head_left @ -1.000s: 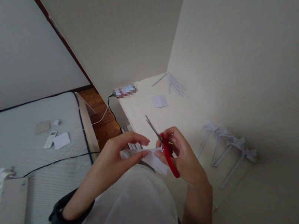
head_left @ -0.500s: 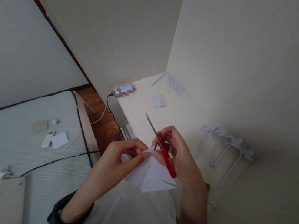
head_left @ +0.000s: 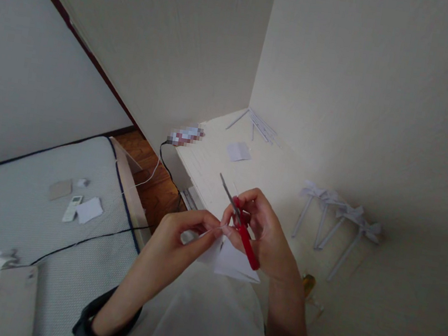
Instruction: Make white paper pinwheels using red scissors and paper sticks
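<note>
Here, I am pinching the top edge of a folded white paper sheet point(head_left: 231, 259) with my left hand point(head_left: 179, 240), fingers closed on it, just above my lap. My right hand point(head_left: 264, 236) is gripping the red-handled scissors point(head_left: 241, 224) and touching the paper too. Paper bows on sticks point(head_left: 338, 219) are lying on the white desk point(head_left: 274, 170) nearby.

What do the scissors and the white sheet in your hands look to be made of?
Scissors: bright grey blades, likely metal; glossy red handles, probably plastic. White sheet: thin matte paper by its sharp creases, pinched by left hand; right hand holds the scissors.
</note>
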Demonstrator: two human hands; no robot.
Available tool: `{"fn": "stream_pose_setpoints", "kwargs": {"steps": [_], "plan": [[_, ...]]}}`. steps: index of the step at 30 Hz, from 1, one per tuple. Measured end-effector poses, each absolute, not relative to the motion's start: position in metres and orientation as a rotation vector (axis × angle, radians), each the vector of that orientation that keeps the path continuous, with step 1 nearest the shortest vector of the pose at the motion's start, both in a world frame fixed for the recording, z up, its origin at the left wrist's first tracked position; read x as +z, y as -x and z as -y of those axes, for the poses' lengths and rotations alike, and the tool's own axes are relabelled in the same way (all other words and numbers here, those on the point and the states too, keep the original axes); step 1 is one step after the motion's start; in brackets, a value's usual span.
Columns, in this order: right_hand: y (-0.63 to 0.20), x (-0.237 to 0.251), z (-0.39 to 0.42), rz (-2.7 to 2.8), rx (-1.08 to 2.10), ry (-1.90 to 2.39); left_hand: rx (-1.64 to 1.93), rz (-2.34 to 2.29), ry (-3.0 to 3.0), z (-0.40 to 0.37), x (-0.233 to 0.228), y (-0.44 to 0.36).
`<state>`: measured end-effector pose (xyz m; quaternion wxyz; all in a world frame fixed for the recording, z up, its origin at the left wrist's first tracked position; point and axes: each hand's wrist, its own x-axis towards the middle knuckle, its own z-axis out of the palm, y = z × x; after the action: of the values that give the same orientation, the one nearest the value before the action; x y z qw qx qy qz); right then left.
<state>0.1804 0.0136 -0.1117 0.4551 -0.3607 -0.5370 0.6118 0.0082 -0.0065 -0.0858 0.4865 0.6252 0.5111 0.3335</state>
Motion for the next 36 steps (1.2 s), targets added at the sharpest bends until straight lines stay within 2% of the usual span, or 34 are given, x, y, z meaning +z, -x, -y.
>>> {"fn": "stream_pose_setpoints", "kwargs": {"steps": [36], "plan": [[-0.1792,-0.1177,-0.0172,1.231,1.644,0.829,0.837,-1.297,-1.638,0.0095,-0.0833,-0.0062]]}}
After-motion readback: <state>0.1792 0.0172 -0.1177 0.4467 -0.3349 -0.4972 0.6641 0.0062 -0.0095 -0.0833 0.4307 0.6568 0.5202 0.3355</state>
